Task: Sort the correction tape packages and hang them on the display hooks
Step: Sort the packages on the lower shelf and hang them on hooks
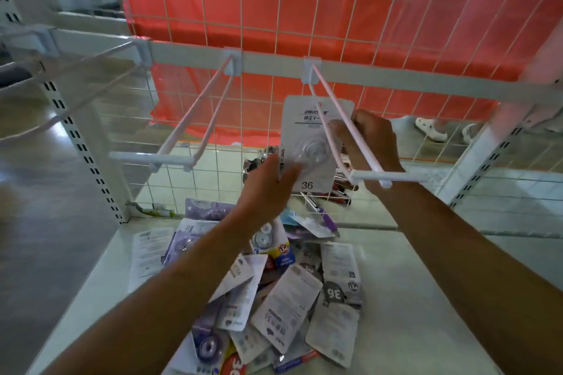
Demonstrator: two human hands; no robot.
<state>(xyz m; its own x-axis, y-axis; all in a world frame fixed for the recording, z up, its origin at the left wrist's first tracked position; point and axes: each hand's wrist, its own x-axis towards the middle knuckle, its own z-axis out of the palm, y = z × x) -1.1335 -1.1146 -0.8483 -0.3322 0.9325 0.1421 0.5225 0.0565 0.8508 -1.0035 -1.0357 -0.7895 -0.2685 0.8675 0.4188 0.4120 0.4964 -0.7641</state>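
Two bare forearms reach up from the bottom edge toward the rail (426, 79). The left hand (268, 182) pinches the lower left edge of one correction tape package (313, 143), thumb on its front. The right hand (370, 140) has its fingers curled on the card's upper right edge, among the prongs of the right hook (390, 177). The card faces the camera, upright, its top just under the rail, with one prong crossing its top. Whether the hole is threaded cannot be told.

Three hooks show: the right one, a bare middle hook (146, 157) and a blurred left hook (91, 60). One package is in hand. The pile of packages (289, 298) holds more than a dozen, too overlapped to count exactly.

The pile lies mid-shelf, with bare shelf (411, 298) on both sides. A wire grid (274, 24) closes the back, and open air lies between the middle and right hooks.
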